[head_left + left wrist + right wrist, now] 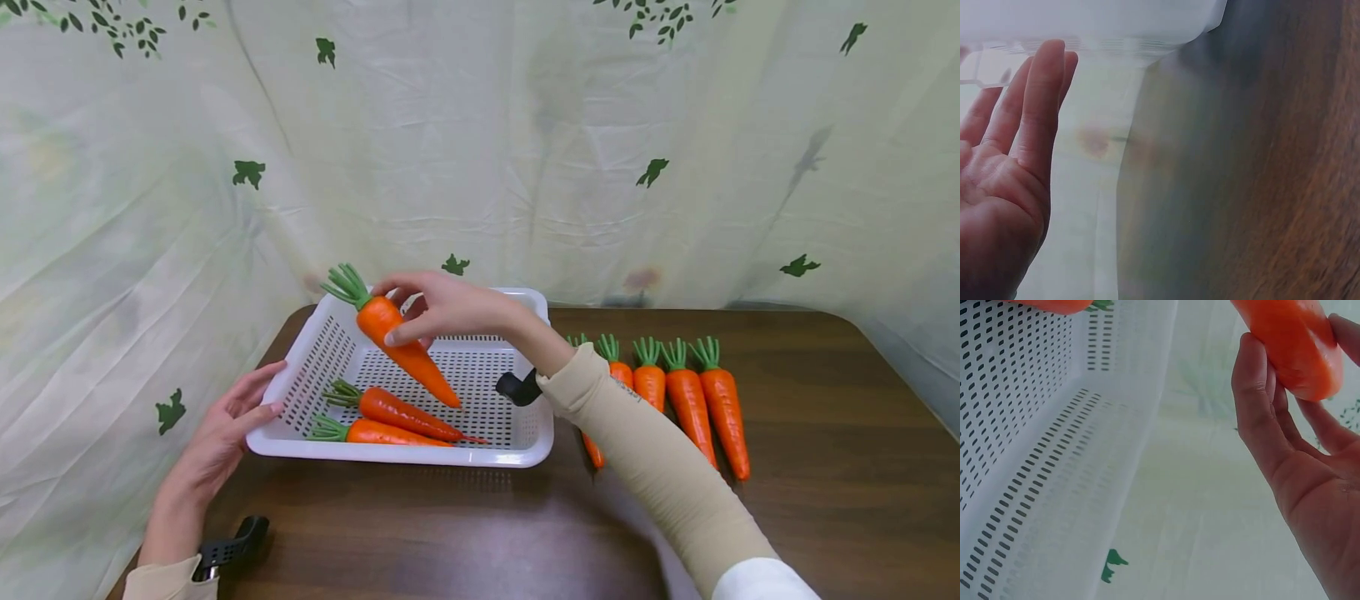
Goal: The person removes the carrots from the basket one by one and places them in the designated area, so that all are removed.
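Note:
A white perforated plastic basket sits on the table, with two carrots lying in its front half, their green tops to the left. Over the basket my right hand holds another carrot between thumb and fingers near its thick end, tip slanting down to the right. In the right wrist view that carrot is pinched beside the basket wall. My left hand is at the basket's left end, fingertips right at the rim. The left wrist view shows its fingers extended toward the basket.
Several carrots stand in a row on the brown wooden table right of the basket, partly hidden by my right sleeve. A pale curtain with green leaf prints hangs behind the table and along its left side.

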`<control>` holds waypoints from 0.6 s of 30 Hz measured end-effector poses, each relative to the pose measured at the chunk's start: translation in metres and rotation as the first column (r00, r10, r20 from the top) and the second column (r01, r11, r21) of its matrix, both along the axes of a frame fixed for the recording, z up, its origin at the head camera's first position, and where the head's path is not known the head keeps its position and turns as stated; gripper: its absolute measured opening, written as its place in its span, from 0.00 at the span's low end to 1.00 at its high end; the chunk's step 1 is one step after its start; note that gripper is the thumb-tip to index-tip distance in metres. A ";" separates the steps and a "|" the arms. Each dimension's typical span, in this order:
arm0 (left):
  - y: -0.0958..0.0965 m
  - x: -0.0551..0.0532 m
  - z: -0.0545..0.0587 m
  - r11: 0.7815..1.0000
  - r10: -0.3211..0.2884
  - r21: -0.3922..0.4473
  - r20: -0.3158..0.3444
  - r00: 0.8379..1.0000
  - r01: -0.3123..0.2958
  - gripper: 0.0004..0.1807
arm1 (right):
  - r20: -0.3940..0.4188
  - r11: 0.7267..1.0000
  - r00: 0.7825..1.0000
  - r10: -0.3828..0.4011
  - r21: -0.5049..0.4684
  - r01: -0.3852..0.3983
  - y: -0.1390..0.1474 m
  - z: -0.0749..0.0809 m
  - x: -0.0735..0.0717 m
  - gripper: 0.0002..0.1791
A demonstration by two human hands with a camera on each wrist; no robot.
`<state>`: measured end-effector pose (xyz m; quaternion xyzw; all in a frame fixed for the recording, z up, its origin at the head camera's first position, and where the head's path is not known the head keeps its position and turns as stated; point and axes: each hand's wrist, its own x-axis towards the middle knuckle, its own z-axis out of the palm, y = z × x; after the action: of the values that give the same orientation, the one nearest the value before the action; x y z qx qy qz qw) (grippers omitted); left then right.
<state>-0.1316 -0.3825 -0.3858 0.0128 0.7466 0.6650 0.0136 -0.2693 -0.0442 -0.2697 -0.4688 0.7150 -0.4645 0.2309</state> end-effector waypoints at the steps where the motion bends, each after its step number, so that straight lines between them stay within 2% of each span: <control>1: 0.000 0.000 0.000 1.000 0.000 0.000 -0.001 1.000 0.000 0.32 | 0.000 1.000 1.000 0.000 -0.002 0.000 0.002 0.002 0.001 0.28; 5: 0.000 0.001 0.001 1.000 -0.001 0.001 -0.001 1.000 0.001 0.32 | -0.008 0.999 1.000 -0.026 -0.026 0.025 0.008 0.008 0.008 0.28; 9: 0.000 0.001 0.000 1.000 0.002 0.004 -0.002 1.000 -0.002 0.32 | -0.046 0.993 0.993 -0.108 -0.043 0.106 0.012 0.013 0.016 0.28; 12: 0.000 0.001 0.000 1.000 0.005 0.005 -0.002 1.000 -0.005 0.31 | -0.064 0.981 0.979 -0.192 -0.045 0.190 0.015 0.014 0.021 0.29; 18: 0.000 -0.001 0.000 1.000 0.006 -0.003 0.002 1.000 -0.006 0.32 | -0.046 0.945 0.947 -0.317 -0.099 0.312 0.024 0.013 0.028 0.30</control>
<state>-0.1322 -0.3822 -0.3854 0.0100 0.7474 0.6641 0.0125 -0.2414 -0.0198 -0.2565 -0.3725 0.7655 -0.5128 0.1104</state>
